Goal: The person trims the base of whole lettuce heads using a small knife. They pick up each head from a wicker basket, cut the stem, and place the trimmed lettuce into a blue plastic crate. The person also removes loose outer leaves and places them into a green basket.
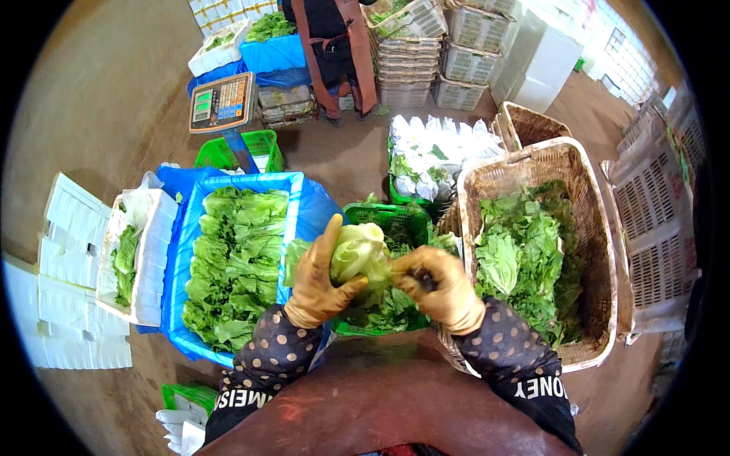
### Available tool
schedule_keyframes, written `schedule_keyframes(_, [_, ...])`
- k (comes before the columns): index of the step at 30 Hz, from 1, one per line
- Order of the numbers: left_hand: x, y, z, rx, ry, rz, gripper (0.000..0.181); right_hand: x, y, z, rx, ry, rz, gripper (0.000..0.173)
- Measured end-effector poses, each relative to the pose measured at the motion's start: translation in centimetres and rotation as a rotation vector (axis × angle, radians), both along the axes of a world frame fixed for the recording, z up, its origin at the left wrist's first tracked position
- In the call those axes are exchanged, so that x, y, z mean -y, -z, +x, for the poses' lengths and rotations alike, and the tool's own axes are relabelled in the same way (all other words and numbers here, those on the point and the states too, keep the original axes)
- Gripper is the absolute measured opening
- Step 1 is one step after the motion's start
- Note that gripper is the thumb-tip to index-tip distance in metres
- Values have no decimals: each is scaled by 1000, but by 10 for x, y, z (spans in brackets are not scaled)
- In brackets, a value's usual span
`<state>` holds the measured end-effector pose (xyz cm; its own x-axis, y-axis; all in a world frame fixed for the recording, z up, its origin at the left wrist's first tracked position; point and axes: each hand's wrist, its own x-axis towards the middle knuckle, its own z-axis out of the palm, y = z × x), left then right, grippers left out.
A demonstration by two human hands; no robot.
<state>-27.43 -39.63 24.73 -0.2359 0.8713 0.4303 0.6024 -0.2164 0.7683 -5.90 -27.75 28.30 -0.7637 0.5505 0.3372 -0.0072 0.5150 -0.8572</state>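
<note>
A head of leafy lettuce, its pale cut base turned up, is held in my gloved left hand above a green plastic crate with loose leaves in it. My gloved right hand has its fingers curled in at the right side of the head; whether they pinch a leaf is blurred. To the left, lettuce heads lie in rows in a blue-lined box. On the right a large dirty plastic basket holds loose lettuce and leaves.
A scale display on a post stands behind the blue-lined box. White-wrapped bundles fill a crate ahead. A white foam box sits at far left. Stacked crates and a co-worker in an apron are farther back.
</note>
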Motion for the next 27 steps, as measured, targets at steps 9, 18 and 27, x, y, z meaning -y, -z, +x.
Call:
schedule_keyframes(9, [5, 12, -2, 85, 89, -10, 103, -25, -1, 13, 79, 344, 36, 49])
schedule_keyframes(18, [9, 27, 24, -415, -130, 172, 85, 17, 23, -16, 30, 113, -557, 14])
schedule_keyframes(27, [47, 58, -32, 509, -463, -15, 87, -1, 54, 16, 196, 115, -737, 4])
